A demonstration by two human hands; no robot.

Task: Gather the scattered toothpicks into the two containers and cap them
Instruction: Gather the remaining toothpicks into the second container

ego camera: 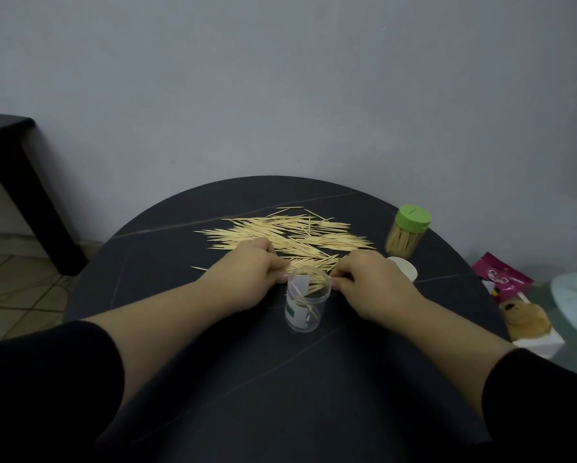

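left hand [247,279], right hand [374,287], curled beside container [305,310]

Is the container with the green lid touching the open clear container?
Apart. The head view shows the right hand and a white cap lying between the green-lidded container and the clear container.

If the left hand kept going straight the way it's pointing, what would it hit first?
Probably the scattered toothpicks: the left hand points forward and rightward into that pile, passing behind the clear container. Depth is uncertain.
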